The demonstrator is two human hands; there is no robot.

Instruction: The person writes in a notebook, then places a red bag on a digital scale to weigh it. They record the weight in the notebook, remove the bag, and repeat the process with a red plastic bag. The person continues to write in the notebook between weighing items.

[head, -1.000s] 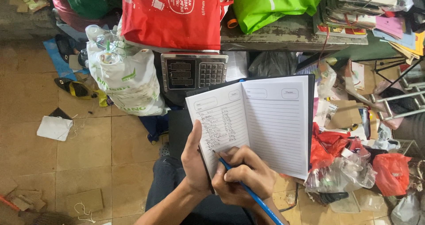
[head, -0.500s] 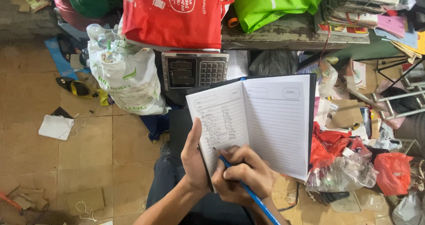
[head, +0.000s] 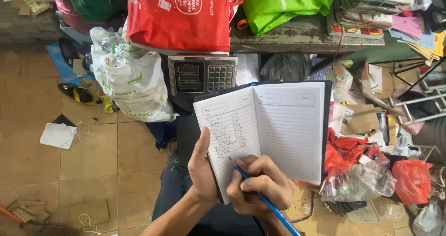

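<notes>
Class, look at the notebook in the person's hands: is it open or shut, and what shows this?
Open. The notebook shows two lined pages spread apart; the left hand props it up, the right hand holds a blue pen.

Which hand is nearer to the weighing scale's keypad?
Left. The left hand grips the open notebook at its lower left edge, below the keypad. The right hand, holding the blue pen, sits lower and further right.

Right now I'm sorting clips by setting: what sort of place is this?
Probably a small scrap or recycling collection spot: a digital weighing scale stands by a white sack of plastic bottles, stacked papers crowd the worn table, and the notebook holds a handwritten tally.
</notes>
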